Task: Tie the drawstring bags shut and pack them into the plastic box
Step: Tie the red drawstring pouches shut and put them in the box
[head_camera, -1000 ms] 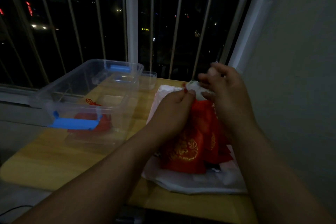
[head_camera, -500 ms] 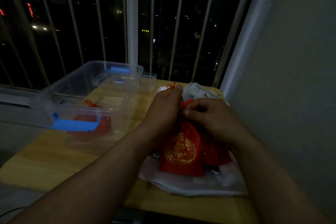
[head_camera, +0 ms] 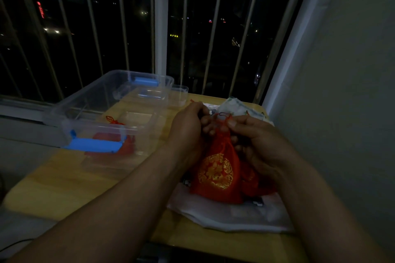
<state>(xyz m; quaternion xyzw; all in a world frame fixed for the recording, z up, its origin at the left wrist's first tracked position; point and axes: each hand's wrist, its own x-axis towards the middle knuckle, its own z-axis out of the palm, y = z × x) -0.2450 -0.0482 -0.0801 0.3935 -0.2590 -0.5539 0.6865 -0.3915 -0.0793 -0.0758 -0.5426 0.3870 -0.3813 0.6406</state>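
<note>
Bag [head_camera: 215,168], red with a gold roundel, sits just below the grip, its long axis running from the gathered neck toward the person, base on a white cloth [head_camera: 235,213] on the tabletop [head_camera: 53,183]. Left hand [head_camera: 188,128] and right hand [head_camera: 256,141] both pinch the red cord [head_camera: 223,116] at that neck, fingers curled. To the grip's left stands the plastic box [head_camera: 102,100], nearer the left hand.
</note>
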